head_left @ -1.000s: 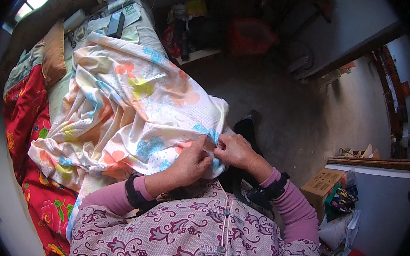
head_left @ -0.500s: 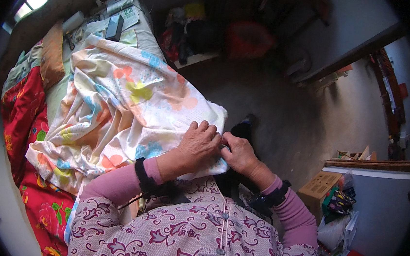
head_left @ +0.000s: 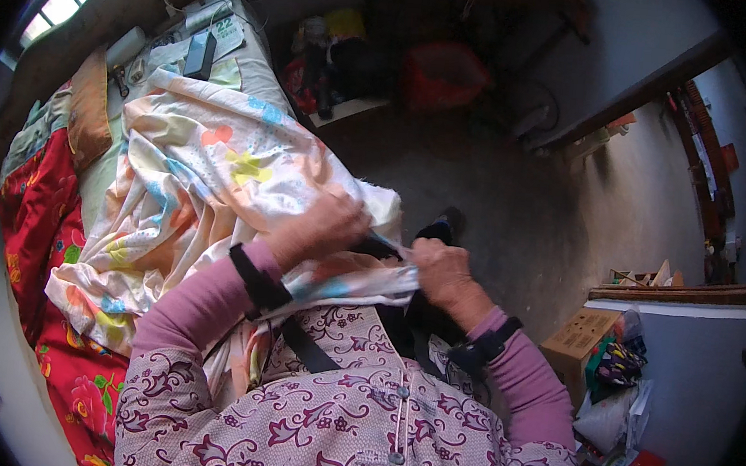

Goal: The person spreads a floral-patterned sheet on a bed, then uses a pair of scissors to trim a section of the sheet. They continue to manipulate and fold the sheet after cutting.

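Note:
A thin white printed cloth (head_left: 245,173) with orange, yellow and blue patches lies crumpled over the bed and hangs toward my lap; it looks like a sheet or a quilt cover. My right hand (head_left: 446,275) is closed, pinching the cloth's edge at its right end. My left hand (head_left: 327,225) is a little smeared by motion, its fingers curled on the cloth to the left. A narrow strip of edge stretches between the two hands, with a dark gap beneath it. The fingertips of the left hand are hidden.
On the bed's far end lie a dark phone-like device (head_left: 199,55) and papers (head_left: 228,36). A red flowered quilt (head_left: 82,367) drapes the left side. A cardboard box (head_left: 578,341) and bags stand at right. A red container (head_left: 444,75) sits across the floor.
My left hand has moved up and left, away from my right hand, pulling the cloth's edge between them. My right hand has shifted only slightly.

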Demonstrator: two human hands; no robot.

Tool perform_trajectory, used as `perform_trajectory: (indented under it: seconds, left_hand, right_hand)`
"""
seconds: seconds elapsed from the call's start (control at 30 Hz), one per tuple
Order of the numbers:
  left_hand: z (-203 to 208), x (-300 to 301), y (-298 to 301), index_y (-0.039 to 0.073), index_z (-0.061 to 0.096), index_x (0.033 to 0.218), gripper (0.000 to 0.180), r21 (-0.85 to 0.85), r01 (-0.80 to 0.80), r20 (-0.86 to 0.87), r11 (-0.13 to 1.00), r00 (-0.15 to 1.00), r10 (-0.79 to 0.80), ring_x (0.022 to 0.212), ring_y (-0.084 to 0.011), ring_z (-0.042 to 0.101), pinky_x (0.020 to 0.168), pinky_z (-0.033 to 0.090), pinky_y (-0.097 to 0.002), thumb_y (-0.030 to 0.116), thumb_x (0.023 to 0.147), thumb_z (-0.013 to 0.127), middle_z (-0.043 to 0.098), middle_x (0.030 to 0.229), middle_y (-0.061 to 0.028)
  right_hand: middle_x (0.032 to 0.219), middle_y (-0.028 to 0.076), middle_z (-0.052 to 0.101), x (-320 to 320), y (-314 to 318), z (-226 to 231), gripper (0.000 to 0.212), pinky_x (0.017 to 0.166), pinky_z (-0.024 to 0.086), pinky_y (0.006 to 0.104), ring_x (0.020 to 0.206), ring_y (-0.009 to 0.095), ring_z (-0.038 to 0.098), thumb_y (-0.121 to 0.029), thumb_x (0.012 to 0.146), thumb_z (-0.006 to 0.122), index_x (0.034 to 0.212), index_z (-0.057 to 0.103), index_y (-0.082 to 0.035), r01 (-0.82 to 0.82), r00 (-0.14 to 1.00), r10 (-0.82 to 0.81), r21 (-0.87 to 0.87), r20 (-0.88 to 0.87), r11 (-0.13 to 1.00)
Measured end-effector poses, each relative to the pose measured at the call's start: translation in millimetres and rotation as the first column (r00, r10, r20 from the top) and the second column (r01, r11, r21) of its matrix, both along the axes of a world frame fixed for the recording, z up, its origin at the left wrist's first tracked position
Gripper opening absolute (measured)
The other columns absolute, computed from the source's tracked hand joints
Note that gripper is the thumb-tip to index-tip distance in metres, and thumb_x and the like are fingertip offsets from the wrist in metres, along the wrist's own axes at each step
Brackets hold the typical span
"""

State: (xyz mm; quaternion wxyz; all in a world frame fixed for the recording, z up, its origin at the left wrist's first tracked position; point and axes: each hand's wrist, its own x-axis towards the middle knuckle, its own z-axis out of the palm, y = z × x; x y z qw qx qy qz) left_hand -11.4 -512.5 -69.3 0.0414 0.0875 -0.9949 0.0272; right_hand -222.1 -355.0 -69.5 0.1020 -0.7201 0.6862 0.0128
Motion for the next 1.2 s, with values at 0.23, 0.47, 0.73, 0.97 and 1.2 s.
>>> perform_trajectory:
  seconds: [0.23,0.47,0.73,0.97,1.2]
  left_hand:
    - [-20.9,52.3,-48.0,0.006,0.061,0.097,0.024,0.065,-0.125,-0.12,0.99,0.984,0.132,0.093,-0.0296,0.065,0.071,0.055,-0.0376,0.013,0.075,0.067,0.061,0.098,-0.0128]
    - [-5.7,53.0,-44.8,0.004,0.059,0.109,0.039,0.298,-0.206,0.137,0.932,0.975,0.172,0.108,-0.0333,0.058,0.088,0.047,-0.0442,0.015,0.074,0.071,0.061,0.108,-0.0154]
    - [3.2,6.6,-10.7,0.006,0.061,0.111,0.037,0.468,-0.062,-0.041,0.881,0.995,0.092,0.106,-0.031,0.059,0.09,0.044,-0.0464,0.029,0.084,0.072,0.06,0.104,-0.0137]
    - [-21.0,-7.6,-6.5,0.001,0.055,0.101,0.022,0.427,-0.067,0.023,0.902,0.998,0.063,0.095,-0.0313,0.064,0.078,0.048,-0.0436,0.011,0.084,0.065,0.059,0.097,-0.0147]
    - [-9.1,-14.3,-15.4,0.0,0.047,0.109,0.031,0.602,-0.163,-0.053,0.782,0.969,0.243,0.084,-0.0383,0.065,0.069,0.053,-0.0442,0.003,0.083,0.064,0.058,0.097,-0.0173]
  right_hand:
    - [0.088,0.014,0.064,-33.0,28.7,-20.7,0.007,0.069,0.057,0.0436,0.084,0.032,0.069,-0.013,0.089,0.061,0.087,0.057,-0.007,0.093,0.995,-0.093,-0.017,0.032,0.996]
    - [0.09,0.013,0.06,-27.1,24.9,-7.5,0.008,0.077,0.055,0.0428,0.091,0.03,0.065,-0.014,0.088,0.06,0.089,0.058,-0.006,0.084,0.983,-0.071,-0.076,0.167,0.994]
    - [0.099,0.015,0.066,-7.3,-8.0,19.5,0.024,0.085,0.054,0.0435,0.099,0.031,0.066,-0.028,0.092,0.061,0.102,0.062,-0.006,0.038,0.887,-0.026,-0.018,0.46,0.999]
    - [0.094,0.02,0.068,8.9,-19.4,-4.2,0.018,0.075,0.056,0.0484,0.089,0.039,0.07,-0.018,0.09,0.06,0.1,0.054,-0.004,0.059,0.947,-0.065,0.027,0.315,0.998]
    - [0.088,0.02,0.067,1.4,-23.9,-6.3,0.013,0.073,0.056,0.0472,0.086,0.038,0.069,-0.01,0.089,0.058,0.099,0.052,-0.004,0.096,0.942,-0.073,-0.056,0.326,0.994]
